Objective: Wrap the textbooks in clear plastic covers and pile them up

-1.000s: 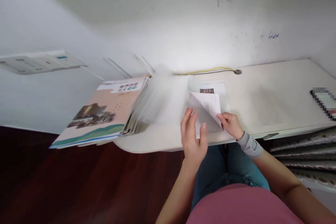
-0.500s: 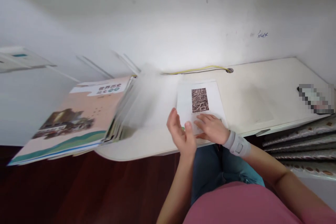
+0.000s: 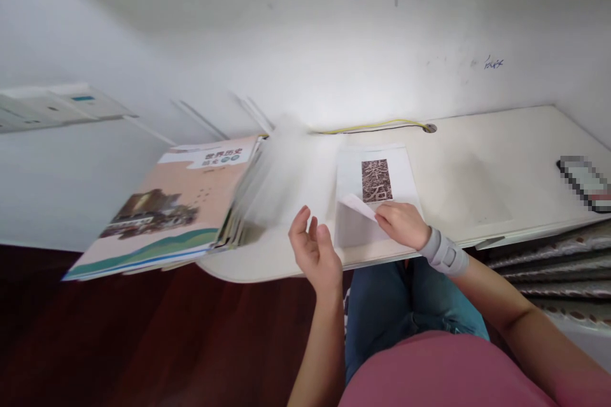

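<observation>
Now | right hand (image 3: 402,224) lifts page (image 3: 356,205) corner | book (image 3: 305,194) open, print blurred

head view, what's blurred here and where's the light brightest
Head view: the fanned pages are smeared with motion blur, while the book cover and printed sheet under the right hand stay fairly sharp. Light is brightest on the wall behind the desk; an item at the right edge is pixelated.

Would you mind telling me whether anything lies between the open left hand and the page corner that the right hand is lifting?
Nothing visible does. The left hand hovers open just left of the white sheets, and only bare desk shows between it and the lifted page corner pinched by the right hand.
</observation>
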